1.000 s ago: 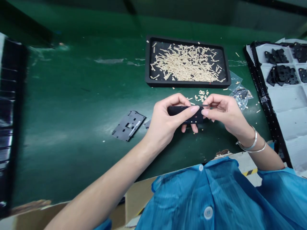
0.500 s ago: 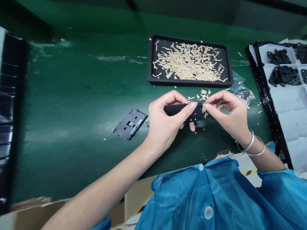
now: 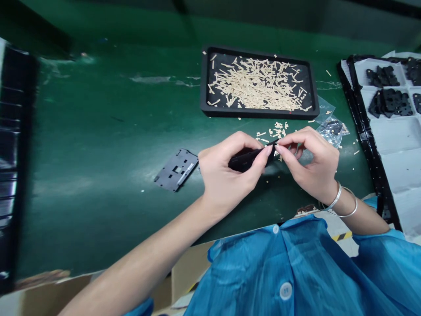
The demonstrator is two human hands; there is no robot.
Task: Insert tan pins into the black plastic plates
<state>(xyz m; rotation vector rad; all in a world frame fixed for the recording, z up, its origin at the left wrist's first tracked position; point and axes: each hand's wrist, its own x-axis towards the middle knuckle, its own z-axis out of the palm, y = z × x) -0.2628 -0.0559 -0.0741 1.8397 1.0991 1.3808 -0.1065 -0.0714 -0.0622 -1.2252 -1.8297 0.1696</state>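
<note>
My left hand [image 3: 232,173] is closed around a black plastic part [image 3: 244,161], which is tilted nearly edge-on to the camera. My right hand [image 3: 309,160] pinches with thumb and forefinger at the part's right end; whatever sits between those fingertips is too small or hidden to make out. Small cream-coloured strips [image 3: 279,130] lie scattered on the green table just beyond the fingertips. Left of my left hand, a flat dark-grey plate [image 3: 176,170] with square holes and a pale strip rests on the table.
A black tray [image 3: 259,115] with a heap of cream strips stands behind my hands. A clear plastic bag [image 3: 333,129] lies to the right. Farther right, a compartmented white tray [image 3: 394,136] holds several black parts [image 3: 391,103]. A dark rack [image 3: 19,153] borders the left side.
The black part has been turned from showing its broad face to nearly edge-on. My left hand has shifted slightly left and down; my right fingertips moved slightly left, still at its end.
</note>
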